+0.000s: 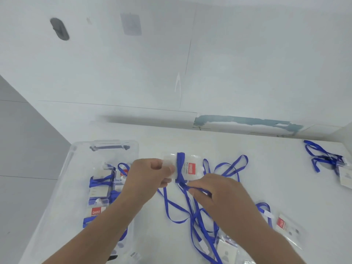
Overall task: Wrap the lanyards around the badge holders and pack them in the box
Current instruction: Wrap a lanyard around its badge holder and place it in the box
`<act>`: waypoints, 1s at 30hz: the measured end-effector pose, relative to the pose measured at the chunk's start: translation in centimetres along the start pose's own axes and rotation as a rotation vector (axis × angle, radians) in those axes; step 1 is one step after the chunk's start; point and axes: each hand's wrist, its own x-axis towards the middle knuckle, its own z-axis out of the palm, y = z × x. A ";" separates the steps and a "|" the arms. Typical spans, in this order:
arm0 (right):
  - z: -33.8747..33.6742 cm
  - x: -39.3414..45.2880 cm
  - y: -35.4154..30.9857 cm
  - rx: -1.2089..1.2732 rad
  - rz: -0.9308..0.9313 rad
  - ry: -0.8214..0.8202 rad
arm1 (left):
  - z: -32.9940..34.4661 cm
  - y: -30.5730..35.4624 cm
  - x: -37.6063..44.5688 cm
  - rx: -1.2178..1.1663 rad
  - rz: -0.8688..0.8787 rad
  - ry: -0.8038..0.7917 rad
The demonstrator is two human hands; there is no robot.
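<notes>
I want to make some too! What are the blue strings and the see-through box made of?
Blue lanyard: looks like flat woven fabric ribbon, matte and floppy. Box: probably clear hard plastic, glossy, since you can see through its walls.

Person, 2 hands, head-cam view. L hand (150, 173) w/ forearm: bare, no sleeve, no watch, no ring seen. R hand (215, 193) w/ forearm: bare likewise, no glove. Short nails. Nothing worn in frame.

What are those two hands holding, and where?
Left hand grips the clear badge holder by its left end; right hand pinches the blue lanyard just below it.
</notes>
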 end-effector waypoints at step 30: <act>5.0 4.8 -4.7 1.267 0.281 -0.028 | -5.8 -2.2 -2.5 -0.682 -0.352 -0.182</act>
